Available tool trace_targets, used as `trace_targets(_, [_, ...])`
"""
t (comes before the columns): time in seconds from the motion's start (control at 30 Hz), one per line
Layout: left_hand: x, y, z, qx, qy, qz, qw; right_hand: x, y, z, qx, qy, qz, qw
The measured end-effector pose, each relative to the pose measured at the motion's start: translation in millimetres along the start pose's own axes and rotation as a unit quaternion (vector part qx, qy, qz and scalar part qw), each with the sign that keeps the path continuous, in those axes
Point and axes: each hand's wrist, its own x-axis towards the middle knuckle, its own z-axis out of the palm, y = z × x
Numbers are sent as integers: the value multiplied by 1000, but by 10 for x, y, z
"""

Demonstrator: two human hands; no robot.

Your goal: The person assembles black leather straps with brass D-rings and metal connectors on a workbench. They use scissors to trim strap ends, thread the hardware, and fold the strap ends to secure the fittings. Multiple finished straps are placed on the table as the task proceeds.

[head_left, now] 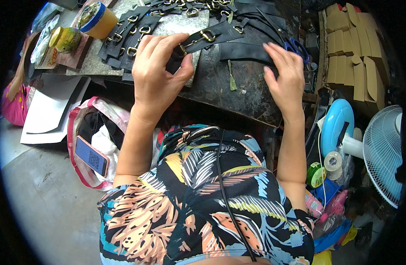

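Note:
My left hand (156, 68) is curled around one end of a black strap (222, 33) with brass-coloured metal fittings; its thumb and forefinger form a C there. The strap reaches to the right, across other black pieces on the bench. Part of what lies in that palm is hidden by the hand. My right hand (286, 81) hovers at the right end of a wide black strip (243, 52), fingers apart, holding nothing; whether its fingertips touch the strip I cannot tell. Blue-handled scissors (296, 49) lie just beyond it.
Several buckled black straps (145, 30) lie on a pale slab (90, 59), left of which stand a blue-rimmed tub (103, 24) and a yellowish jar (66, 39). Cardboard boxes (357, 62) and a white fan (386, 154) stand right. A phone (91, 154) rests in a bag lower left.

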Motion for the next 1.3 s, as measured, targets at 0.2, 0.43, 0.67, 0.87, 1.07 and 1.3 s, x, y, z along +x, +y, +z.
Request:
trace_targets(0.2, [186, 88, 89, -24, 11, 59, 998, 190, -58, 66, -15, -54, -37, 998])
trace_targets(0.43, [160, 178, 601, -114, -166, 73, 977, -265, -243, -349, 56, -122, -56, 989])
trace_targets(0.67, [-51, 116, 449, 23, -138, 93, 986, -447, -132, -452, 125, -28, 12, 992])
trace_targets(0.87, [-240, 153, 403, 109, -206, 103, 967, -332, 40, -204, 80, -5, -7, 997])
trace_targets(1.07, [-119, 148, 553, 83, -152, 115, 978, -161, 165, 25, 27, -19, 78, 996])
trace_targets(1.3, [-157, 144, 717, 137, -193, 87, 968, -160, 169, 64, 41, -30, 152, 987])
